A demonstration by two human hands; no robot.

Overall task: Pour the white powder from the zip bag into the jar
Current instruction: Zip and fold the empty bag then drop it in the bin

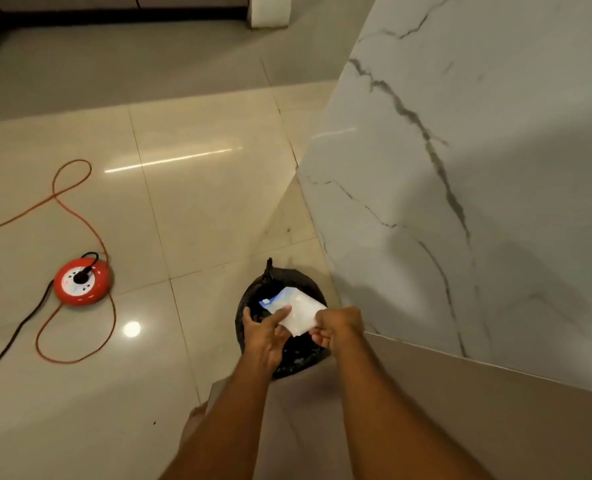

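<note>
A clear zip bag (296, 308) with a blue zip strip hangs flat over a bin lined with a black bag (298, 358) on the floor. My right hand (336, 325) pinches the bag's near right corner. My left hand (265, 332) rests its fingertips on the bag's left edge, fingers spread. I cannot tell whether any white powder is left in the bag. No jar is in view.
A white marble counter (478, 168) with grey veins fills the right side, its corner just beside the bin. On the glossy tiled floor at left lies a red round extension reel (81, 282) with orange and black cables (76, 216).
</note>
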